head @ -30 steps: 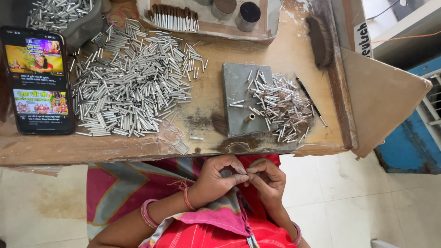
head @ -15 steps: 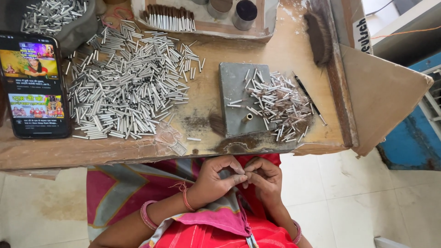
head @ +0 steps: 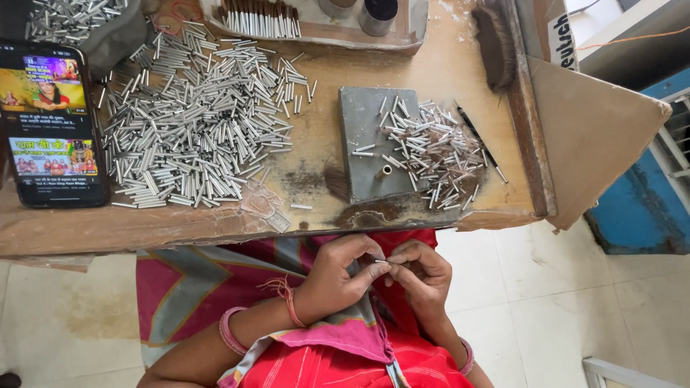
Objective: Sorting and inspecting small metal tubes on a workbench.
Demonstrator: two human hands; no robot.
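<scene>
A thin metal tube [head: 379, 261] lies pinched between the fingertips of the left hand [head: 338, 276] and the right hand [head: 424, 273], held over the lap just below the table [head: 445, 79] edge, its long axis roughly level, running left to right. Above it on the table lie a gray block [head: 370, 136], a tuft-filled tube pile [head: 438, 154], a big pile of bare tubes [head: 190, 126] and a phone [head: 52, 122]. Both hands curl inward, wrists bent, knuckles up.

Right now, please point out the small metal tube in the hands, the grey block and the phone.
small metal tube [head: 381, 261], head view, its middle.
grey block [head: 368, 136], head view, bare top.
phone [head: 52, 118], head view, screen.
</scene>
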